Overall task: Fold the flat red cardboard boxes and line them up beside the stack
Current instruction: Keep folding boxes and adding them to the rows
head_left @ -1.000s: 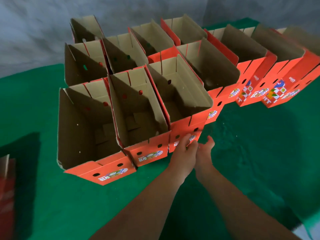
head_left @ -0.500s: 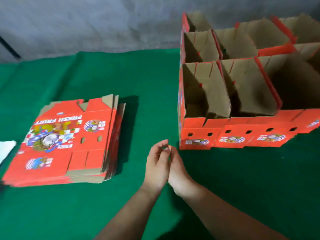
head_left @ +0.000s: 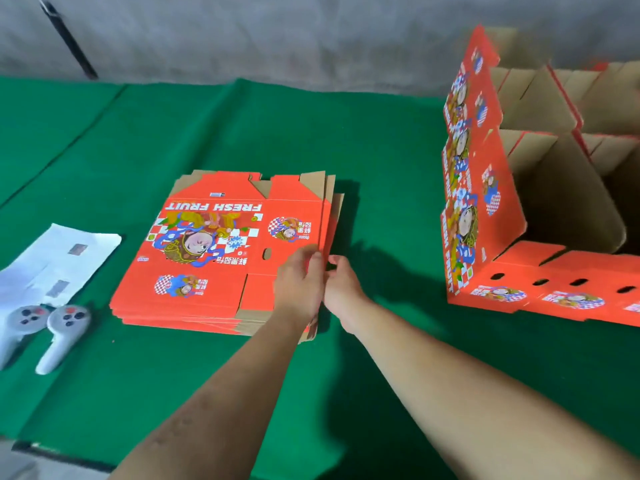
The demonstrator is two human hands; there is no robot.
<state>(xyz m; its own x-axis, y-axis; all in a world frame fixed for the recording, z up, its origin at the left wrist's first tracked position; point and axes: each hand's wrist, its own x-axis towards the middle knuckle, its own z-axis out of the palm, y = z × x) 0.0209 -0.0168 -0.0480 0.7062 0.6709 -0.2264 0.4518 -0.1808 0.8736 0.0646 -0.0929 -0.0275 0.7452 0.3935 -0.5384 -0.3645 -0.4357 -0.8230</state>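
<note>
- Head view: both hands are meeting at the right edge of the stack (head_left: 221, 251) of flat boxes, lying on the green cloth (head_left: 381, 150) well apart from the folded boxes (head_left: 540, 209) on the right.
- The left hand (head_left: 299, 289) is resting on the top blank, fingers curling over its right edge; the right hand (head_left: 341, 287) is sitting just beside that edge, fingers curling in, but whether it is actually pinching cardboard I cannot tell.
- To do this well, the fingertips should be peeling off only 1 sheet, lifting the edge while the rest is lying undisturbed.
- The top blank is lying print up, its "FRESH FRUIT" lettering reading upside down to the wearer, long axis running left to right.
</note>
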